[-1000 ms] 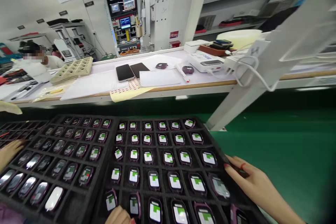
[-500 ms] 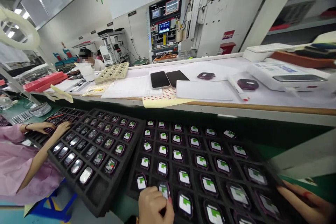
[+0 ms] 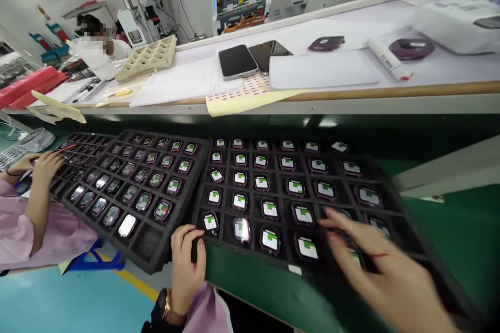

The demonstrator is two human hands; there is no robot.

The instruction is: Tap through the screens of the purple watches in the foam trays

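Observation:
A black foam tray point(image 3: 250, 255) with a smartwatch in each cell lies on the green bench in front of me; most screens show green and white. My left hand point(image 3: 186, 265) rests against its near left corner, fingers apart, fingertips on the rim beside a watch point(image 3: 210, 221). My right hand point(image 3: 375, 265) hovers, blurred, with fingers spread over the near right cells and holds nothing.
A second black tray point(image 3: 150, 247) of watches adjoins on the left, where a co-worker's hand point(image 3: 44, 165) in a pink sleeve reaches in. Behind runs a white shelf point(image 3: 351, 96) with two phones point(image 3: 237, 61), papers, a marker point(image 3: 385, 58) and a cream tray point(image 3: 146, 58).
My right hand has moved from the tray's right edge onto its near right cells. My left hand has shifted to the near left corner. The view has tilted down.

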